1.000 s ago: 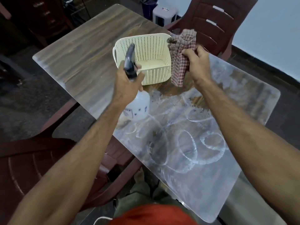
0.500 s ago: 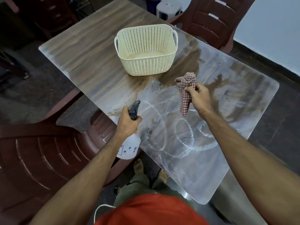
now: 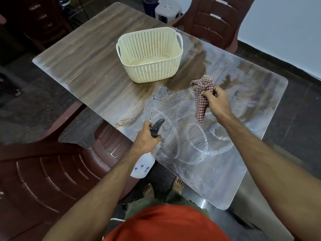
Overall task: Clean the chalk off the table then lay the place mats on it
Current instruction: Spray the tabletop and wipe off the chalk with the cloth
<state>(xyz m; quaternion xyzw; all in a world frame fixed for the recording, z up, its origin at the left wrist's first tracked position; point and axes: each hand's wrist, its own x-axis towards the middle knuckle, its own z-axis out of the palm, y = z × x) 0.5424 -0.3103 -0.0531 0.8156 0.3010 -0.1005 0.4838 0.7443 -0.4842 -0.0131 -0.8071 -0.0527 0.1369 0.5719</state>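
The wood-grain table (image 3: 90, 66) carries white chalk loops and smears (image 3: 198, 141) across its near right half, with a wet speckled patch (image 3: 161, 98) just in front of the basket. My left hand (image 3: 145, 138) grips a white spray bottle (image 3: 143, 165) by its dark trigger head, nozzle aimed over the chalk at the table's near edge. My right hand (image 3: 217, 100) holds a red-and-white checked cloth (image 3: 201, 100) bunched and hanging above the table. No place mats are in sight.
A cream perforated basket (image 3: 149, 70) stands at the table's middle. A dark red plastic chair (image 3: 52, 171) is tucked at the near left and another chair (image 3: 212, 21) stands at the far right. A small white stool (image 3: 167, 9) sits beyond the table.
Both hands have drawn back from the basket toward me, carrying bottle and cloth. A wet speckled patch now shows on the chalk in front of the basket.
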